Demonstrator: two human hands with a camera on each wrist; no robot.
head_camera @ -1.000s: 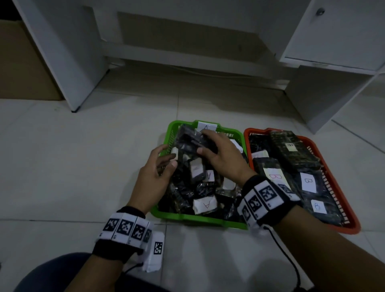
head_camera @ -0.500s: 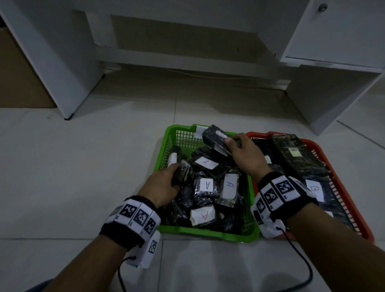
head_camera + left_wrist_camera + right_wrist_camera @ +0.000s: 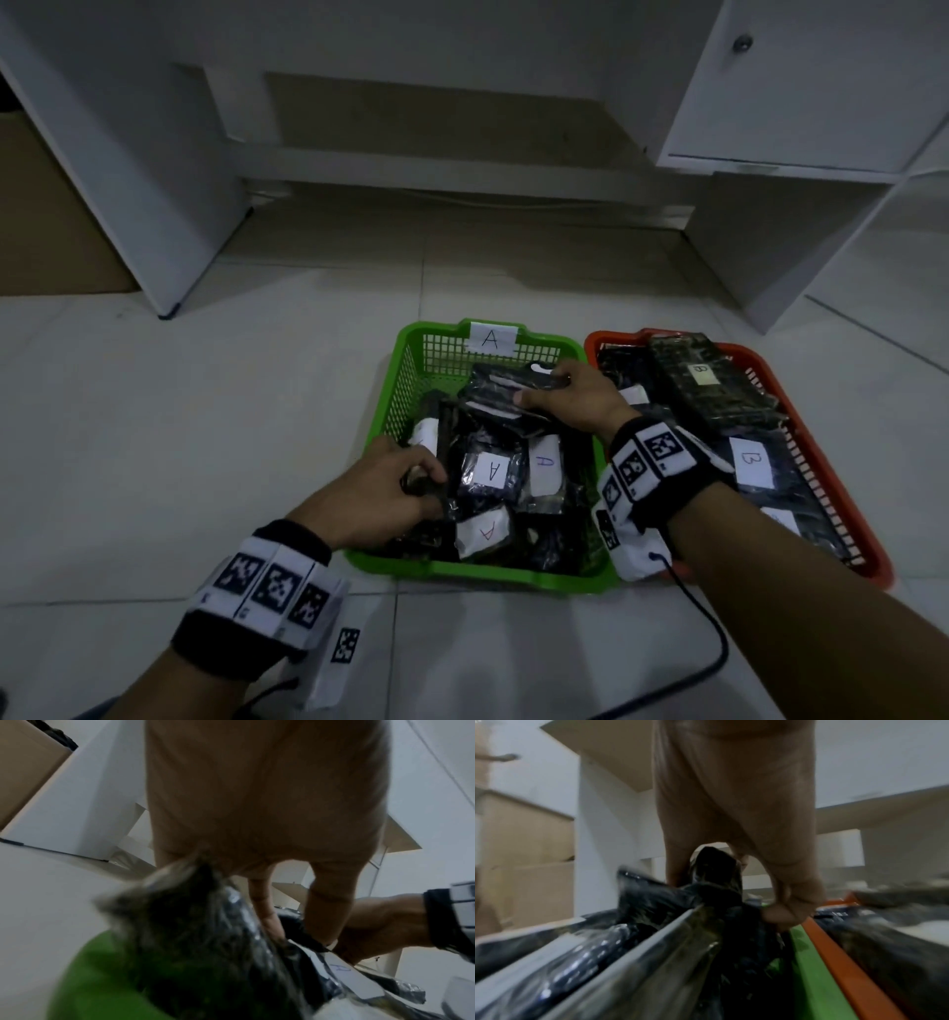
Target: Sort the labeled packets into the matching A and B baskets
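Our right hand (image 3: 575,398) has its fingers curled on a dark packet (image 3: 506,388) at the far end of the green A basket (image 3: 411,360). Our left hand (image 3: 382,496) pinches another dark packet (image 3: 429,485) at the near-left corner. Orange B basket (image 3: 821,462) sits just right of our right-hand grip, touching the green one.

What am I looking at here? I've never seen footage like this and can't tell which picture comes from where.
No machine here: a person wears three cameras. The head view looks down at a tiled floor with a green plastic basket labelled A and an orange plastic basket of B-labelled packets. The other two views come from cameras on each wrist, looking along the fingers. The left hand grips a dark plastic-wrapped packet near the green basket's left side. The right hand pinches another dark packet at its far end.
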